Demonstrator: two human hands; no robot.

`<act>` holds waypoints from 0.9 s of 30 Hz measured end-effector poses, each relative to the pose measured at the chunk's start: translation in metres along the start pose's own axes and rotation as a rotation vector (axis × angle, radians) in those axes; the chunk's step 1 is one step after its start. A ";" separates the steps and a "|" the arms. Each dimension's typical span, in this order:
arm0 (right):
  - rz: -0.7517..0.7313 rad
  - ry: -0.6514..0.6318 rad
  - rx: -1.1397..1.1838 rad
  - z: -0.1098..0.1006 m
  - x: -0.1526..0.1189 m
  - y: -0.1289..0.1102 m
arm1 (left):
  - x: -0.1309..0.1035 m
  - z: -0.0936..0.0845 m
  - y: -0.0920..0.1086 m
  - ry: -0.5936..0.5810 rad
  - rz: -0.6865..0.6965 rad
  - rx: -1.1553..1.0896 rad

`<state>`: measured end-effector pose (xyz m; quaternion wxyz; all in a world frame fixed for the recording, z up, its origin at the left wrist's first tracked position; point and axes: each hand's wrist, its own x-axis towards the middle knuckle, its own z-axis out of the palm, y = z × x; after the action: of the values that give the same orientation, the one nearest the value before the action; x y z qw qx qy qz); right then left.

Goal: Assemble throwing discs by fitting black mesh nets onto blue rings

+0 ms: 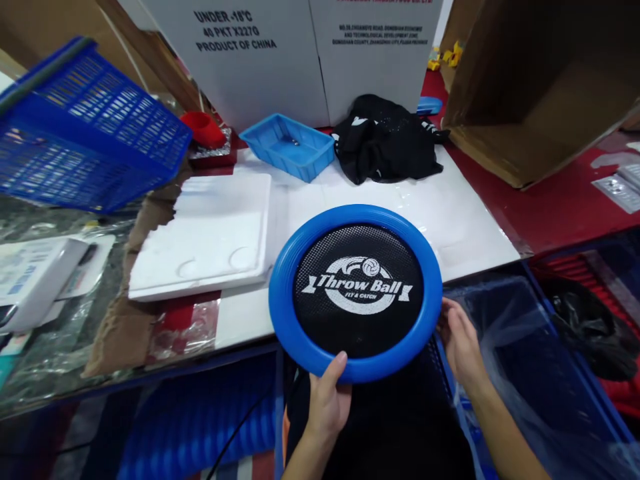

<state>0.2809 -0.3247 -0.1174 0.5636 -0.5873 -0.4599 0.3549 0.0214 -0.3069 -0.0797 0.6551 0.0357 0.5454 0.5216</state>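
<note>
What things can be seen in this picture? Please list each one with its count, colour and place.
disc: 1, blue rim with black mesh, table's near edge, held at its rim
white sheet: 1, white, under the disc
foam tray: 1, white, left of the disc
small tray: 1, blue, behind the foam tray
black cloth: 1, black, bunched behind the disc
basket: 1, blue, tilted, far left
white cartons: 2, white, at the back
brown box: 1, brown, open, back right
left hand: 1, on the disc's near rim
right hand: 1, at the disc's right rim
</note>
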 end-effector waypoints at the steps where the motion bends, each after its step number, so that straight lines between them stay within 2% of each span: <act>1: 0.177 -0.023 0.172 0.004 -0.001 -0.001 | 0.004 -0.006 -0.004 0.022 0.010 0.004; 3: 0.483 0.039 0.463 0.016 -0.003 -0.007 | 0.010 -0.017 -0.015 0.061 0.033 0.007; 5: 0.582 0.075 0.598 0.030 -0.003 -0.014 | 0.014 -0.023 -0.023 0.073 0.057 0.007; 8: 0.537 0.144 0.625 0.041 0.005 -0.023 | 0.015 -0.027 -0.029 0.049 0.082 0.000; 12: 0.520 0.164 0.582 0.044 0.014 -0.026 | 0.017 -0.030 -0.028 0.020 0.080 0.002; 15: 0.492 0.198 0.560 0.047 0.011 -0.026 | 0.020 -0.029 -0.024 0.047 0.045 -0.003; 21: 0.418 0.278 0.492 0.060 0.004 -0.024 | 0.012 -0.006 -0.015 0.144 -0.012 -0.126; 24: 0.396 0.263 0.471 0.060 0.006 -0.023 | 0.003 0.007 -0.014 0.112 -0.005 -0.180; 27: 0.391 0.203 0.478 0.053 0.009 -0.021 | 0.001 0.012 -0.014 0.074 0.041 -0.175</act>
<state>0.2309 -0.2998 -0.1014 0.6497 -0.5480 -0.1835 0.4939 0.0394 -0.3067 -0.0840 0.6243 -0.0296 0.5207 0.5816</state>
